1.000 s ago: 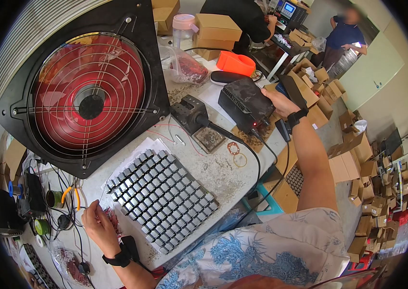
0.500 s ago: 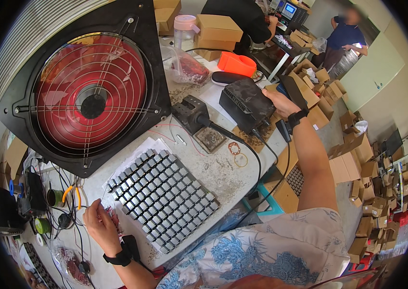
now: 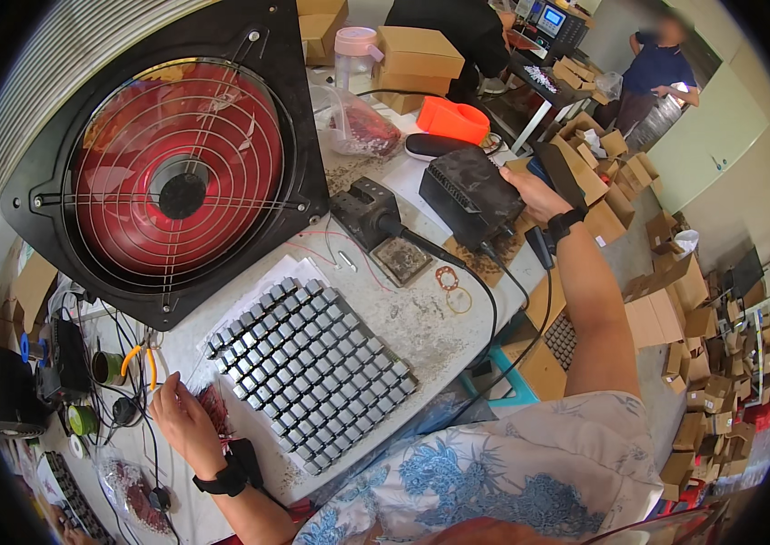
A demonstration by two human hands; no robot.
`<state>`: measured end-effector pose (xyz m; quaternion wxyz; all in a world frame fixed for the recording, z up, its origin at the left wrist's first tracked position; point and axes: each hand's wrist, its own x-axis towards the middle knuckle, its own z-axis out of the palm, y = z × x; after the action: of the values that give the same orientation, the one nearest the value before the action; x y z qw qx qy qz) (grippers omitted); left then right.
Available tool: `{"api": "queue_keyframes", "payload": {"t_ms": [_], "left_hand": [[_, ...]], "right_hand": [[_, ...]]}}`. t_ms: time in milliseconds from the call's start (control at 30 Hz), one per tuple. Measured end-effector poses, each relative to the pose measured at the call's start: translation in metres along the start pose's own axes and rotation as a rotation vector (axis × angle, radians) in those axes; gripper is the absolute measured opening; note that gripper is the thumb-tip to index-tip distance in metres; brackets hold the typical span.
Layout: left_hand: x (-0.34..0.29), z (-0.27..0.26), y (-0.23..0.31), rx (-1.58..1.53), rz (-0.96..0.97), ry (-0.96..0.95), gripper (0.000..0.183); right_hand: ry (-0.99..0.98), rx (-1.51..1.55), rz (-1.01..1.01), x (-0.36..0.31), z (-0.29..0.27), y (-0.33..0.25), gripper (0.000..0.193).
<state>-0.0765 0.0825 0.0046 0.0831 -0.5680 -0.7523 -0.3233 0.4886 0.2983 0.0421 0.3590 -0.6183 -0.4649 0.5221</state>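
My right hand (image 3: 537,198) grips the right side of a black soldering station box (image 3: 471,195), its fingertips partly hidden by the box. Cables run out of the box's near end. Left of it, a soldering iron (image 3: 400,233) rests in a black stand (image 3: 368,211). My left hand (image 3: 187,427) is over the table at the lower left, fingers loosely stretched and apart, with nothing seen in them. Beside it lies a bundle of thin red wires (image 3: 214,406), and just beyond the fingertips are orange-handled pliers (image 3: 150,365). Rows of small grey-topped block parts (image 3: 312,372) stand on white paper between my hands.
A large black-framed fan (image 3: 176,186) with a wire guard stands at the left back. Cables and green spools (image 3: 82,420) crowd the left side. An orange holder (image 3: 453,120) and a bag (image 3: 357,127) lie farther back. Cardboard boxes (image 3: 666,309) cover the floor at right; two people are beyond.
My left hand has shifted slightly left, its fingers now closer to the pliers. My right hand keeps its place on the soldering station box. The whole view has moved a little.
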Motion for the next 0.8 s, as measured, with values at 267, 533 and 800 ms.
{"api": "queue_keyframes", "payload": {"t_ms": [267, 533, 800], "left_hand": [[0.003, -0.007, 0.013, -0.049, -0.019, 0.013, 0.018], [0.001, -0.007, 0.014, -0.084, 0.003, 0.006, 0.016], [-0.003, -0.010, 0.014, -0.155, -0.008, 0.001, 0.018]], "right_hand": [[-0.026, 0.082, -0.017, 0.004, -0.004, 0.004, 0.041], [-0.025, 0.055, -0.015, 0.007, -0.006, 0.007, 0.039], [-0.018, 0.049, -0.112, 0.006, 0.001, 0.012, 0.037]]}}
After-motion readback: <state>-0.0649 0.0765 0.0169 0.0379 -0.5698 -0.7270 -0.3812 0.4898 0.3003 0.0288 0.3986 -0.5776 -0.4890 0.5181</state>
